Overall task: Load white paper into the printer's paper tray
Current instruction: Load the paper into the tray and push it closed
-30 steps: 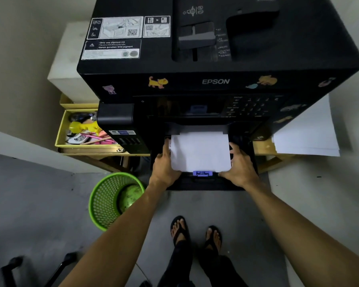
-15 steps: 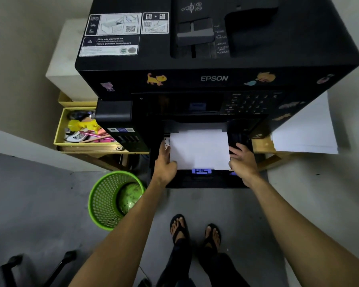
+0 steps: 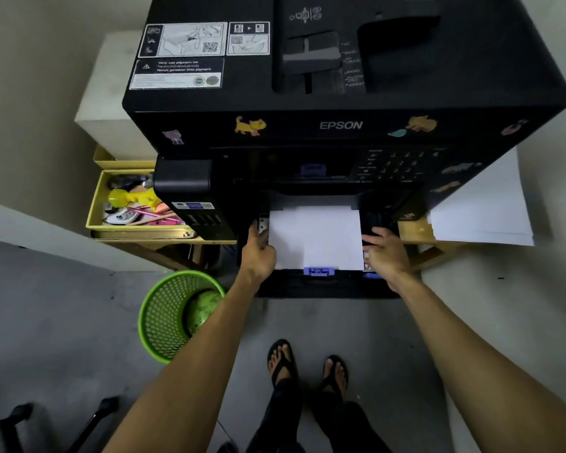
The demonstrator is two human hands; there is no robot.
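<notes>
Head view: a person stands at a black printer [image 3: 340, 93], both hands at its pulled-out tray [image 3: 324, 286]. Left hand [image 3: 258, 253] lies against the left edge of the paper [image 3: 314, 237], fingers loosely curled, gripping nothing that shows. The white stack lies flat in the tray, its far end under the printer, its near edge at a blue guide [image 3: 318, 272]. Right hand [image 3: 386, 253] rests spread at the right edge. Squaring the stack appears under way; next likely comes snugging the guides and sliding the tray home.
</notes>
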